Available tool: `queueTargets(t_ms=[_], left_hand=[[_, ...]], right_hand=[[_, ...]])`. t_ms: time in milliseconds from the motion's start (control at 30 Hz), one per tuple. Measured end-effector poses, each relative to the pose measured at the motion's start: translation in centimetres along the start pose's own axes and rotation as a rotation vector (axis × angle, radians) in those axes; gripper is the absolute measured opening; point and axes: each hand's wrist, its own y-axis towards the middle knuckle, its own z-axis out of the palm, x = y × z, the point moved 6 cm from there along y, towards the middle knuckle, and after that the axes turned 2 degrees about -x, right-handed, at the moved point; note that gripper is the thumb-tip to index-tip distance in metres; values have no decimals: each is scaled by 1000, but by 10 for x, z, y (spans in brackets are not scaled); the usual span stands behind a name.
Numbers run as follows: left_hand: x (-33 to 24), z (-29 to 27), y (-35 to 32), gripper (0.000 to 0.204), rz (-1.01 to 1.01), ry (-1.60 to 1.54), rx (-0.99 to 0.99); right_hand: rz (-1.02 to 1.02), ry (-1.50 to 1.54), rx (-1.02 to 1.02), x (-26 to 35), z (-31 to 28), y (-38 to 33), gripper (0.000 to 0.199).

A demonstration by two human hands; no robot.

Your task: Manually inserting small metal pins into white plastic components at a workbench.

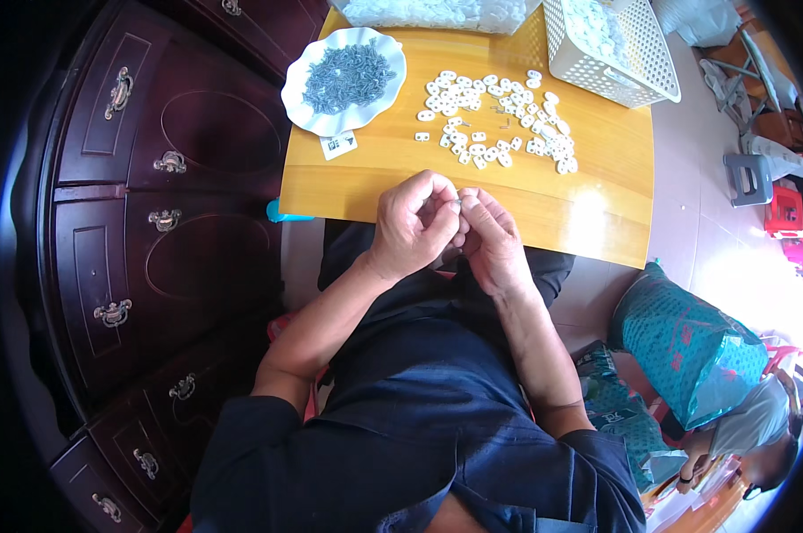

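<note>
Over the table's near edge, my left hand [407,224] and my right hand [497,247] meet with fingertips pinched together. Between them shows a speck of a small greyish thing, mostly hidden by the fingers, too small to name. Beyond the hands, many small white oval plastic pieces [478,137] with two holes lie scattered on the wooden table [375,182]. A few loose metal screws [505,124] lie among them. At the far left, a white scalloped plate [294,96] carries a heap of dark grey screws [352,78].
A white perforated basket [616,78] of white pieces stands at the far right, beside a clear bag [437,13]. A dark wooden cabinet [206,133] lines the left. Teal bags [685,342], a grey stool [748,180] and another person [756,422] are on the right.
</note>
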Motion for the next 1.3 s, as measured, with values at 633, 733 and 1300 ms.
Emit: queueTargets(t_ms=[633, 733, 1300], left_hand=[[5, -3, 5, 5, -55, -24, 32], [5, -4, 5, 5, -89, -56, 46], [1, -1, 7, 3, 89, 254, 120]], right_hand=[[-168, -203, -28, -3, -8, 3, 16], [-207, -250, -15, 1, -6, 1, 15], [-156, -439, 14, 8, -13, -1, 14]])
